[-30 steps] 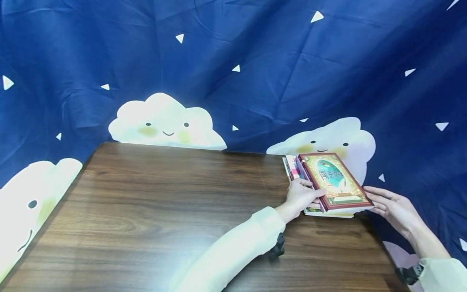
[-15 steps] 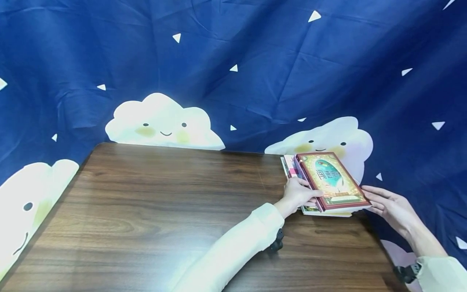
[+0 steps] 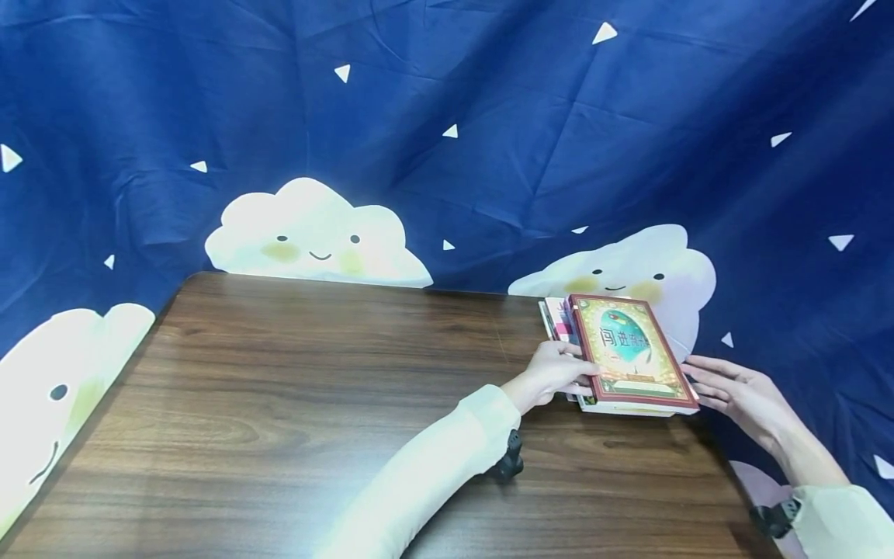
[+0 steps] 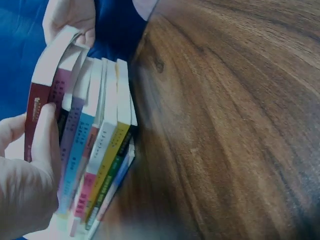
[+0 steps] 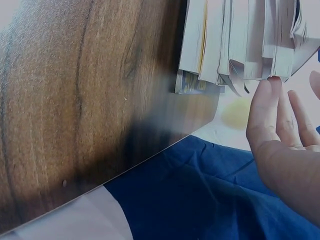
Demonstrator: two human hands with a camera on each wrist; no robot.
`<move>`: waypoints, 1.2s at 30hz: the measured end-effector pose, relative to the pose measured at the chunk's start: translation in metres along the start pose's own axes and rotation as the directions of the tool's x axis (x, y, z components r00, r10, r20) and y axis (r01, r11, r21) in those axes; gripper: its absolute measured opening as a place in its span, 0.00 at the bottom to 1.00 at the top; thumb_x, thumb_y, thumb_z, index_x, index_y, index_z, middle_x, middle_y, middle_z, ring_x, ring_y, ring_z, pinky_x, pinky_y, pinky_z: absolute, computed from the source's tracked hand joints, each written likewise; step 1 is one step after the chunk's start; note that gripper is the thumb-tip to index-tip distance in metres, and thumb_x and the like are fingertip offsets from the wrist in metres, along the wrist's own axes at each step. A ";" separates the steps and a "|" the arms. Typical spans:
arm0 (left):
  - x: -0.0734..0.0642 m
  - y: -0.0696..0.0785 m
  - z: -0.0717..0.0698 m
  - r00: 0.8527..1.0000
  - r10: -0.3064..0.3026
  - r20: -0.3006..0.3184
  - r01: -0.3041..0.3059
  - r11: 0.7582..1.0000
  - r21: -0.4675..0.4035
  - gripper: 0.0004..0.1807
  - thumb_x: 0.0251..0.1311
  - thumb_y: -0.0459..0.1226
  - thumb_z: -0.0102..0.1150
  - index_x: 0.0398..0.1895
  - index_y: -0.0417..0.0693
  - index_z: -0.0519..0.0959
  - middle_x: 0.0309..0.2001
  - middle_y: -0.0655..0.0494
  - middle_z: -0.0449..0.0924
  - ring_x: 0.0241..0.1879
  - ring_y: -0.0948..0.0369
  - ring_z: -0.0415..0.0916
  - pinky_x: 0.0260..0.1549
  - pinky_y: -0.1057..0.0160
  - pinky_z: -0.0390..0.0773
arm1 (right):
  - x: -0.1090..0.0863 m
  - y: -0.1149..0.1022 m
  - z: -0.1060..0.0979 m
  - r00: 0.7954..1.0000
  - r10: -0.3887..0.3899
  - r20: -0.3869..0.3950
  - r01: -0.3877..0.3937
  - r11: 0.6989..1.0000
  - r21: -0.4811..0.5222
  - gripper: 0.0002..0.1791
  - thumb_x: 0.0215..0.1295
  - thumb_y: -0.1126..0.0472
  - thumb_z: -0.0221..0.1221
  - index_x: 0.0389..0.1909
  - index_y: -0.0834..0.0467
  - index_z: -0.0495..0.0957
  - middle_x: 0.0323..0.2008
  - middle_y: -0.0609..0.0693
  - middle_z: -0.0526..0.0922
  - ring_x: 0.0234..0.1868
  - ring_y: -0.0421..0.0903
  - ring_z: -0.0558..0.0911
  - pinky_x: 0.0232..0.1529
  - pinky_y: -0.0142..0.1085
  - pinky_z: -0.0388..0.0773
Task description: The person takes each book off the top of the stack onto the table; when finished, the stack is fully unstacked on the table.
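Observation:
A stack of several books [image 4: 100, 150] lies at the far right corner of the wooden table. On top is a thick book [image 3: 632, 349] with a dark red border and a gold and teal cover. My left hand [image 3: 548, 374] holds this top book at its spine side, thumb over the cover edge and a finger along the red spine, as the left wrist view shows. On the opposite side my right hand [image 3: 750, 400] has its fingers extended, the tips touching the page edges near the top of the stack in the right wrist view.
The stack stands close to the right edge of the wooden table [image 3: 335, 388]. Behind and beside the table hangs a blue cloth [image 3: 447, 93] printed with smiling clouds and white triangles. Multicoloured spines [image 4: 82, 145] face left, slightly uneven.
The top book has slid left and turned, so it lies more squarely over the stack. My left hand has moved left with it; my right hand has followed slightly left.

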State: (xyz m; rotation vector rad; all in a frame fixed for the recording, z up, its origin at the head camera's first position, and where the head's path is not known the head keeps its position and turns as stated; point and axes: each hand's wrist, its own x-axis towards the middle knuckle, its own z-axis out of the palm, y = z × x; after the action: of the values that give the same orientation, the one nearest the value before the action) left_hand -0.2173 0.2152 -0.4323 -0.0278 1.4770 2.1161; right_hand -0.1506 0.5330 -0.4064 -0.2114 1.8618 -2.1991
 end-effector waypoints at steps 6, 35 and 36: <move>0.001 -0.001 -0.004 0.999 -0.014 0.045 0.015 1.000 -0.018 0.16 0.63 0.24 0.68 0.51 0.38 0.77 0.41 0.41 0.89 0.49 0.41 0.89 0.46 0.50 0.95 | 0.002 0.002 0.002 0.999 0.017 -0.049 -0.021 0.998 -0.063 0.27 0.80 0.76 0.44 0.55 0.48 0.87 0.50 0.42 0.92 0.48 0.35 0.91 0.46 0.29 0.92; -0.033 0.033 -0.128 1.000 -0.009 0.023 0.009 0.999 0.033 0.26 0.67 0.27 0.64 0.68 0.35 0.72 0.42 0.42 0.88 0.32 0.58 0.87 0.51 0.50 0.93 | 0.011 0.005 0.003 0.964 0.119 -0.239 -0.185 0.942 -0.279 0.23 0.78 0.70 0.56 0.46 0.37 0.88 0.43 0.30 0.90 0.40 0.31 0.88 0.40 0.25 0.89; -0.032 0.033 -0.132 1.000 -0.009 0.020 0.009 0.999 0.039 0.27 0.67 0.27 0.64 0.68 0.35 0.72 0.41 0.42 0.88 0.31 0.59 0.87 0.50 0.51 0.94 | 0.011 0.005 0.002 0.963 0.123 -0.239 -0.191 0.940 -0.284 0.23 0.78 0.70 0.56 0.46 0.37 0.88 0.43 0.30 0.90 0.40 0.31 0.88 0.40 0.25 0.89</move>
State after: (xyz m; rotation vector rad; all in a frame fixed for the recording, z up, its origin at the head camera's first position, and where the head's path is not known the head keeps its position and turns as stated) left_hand -0.2425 0.0787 -0.4454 0.0013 1.5033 2.0739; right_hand -0.1600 0.5269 -0.4115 0.1290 2.2481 -1.8843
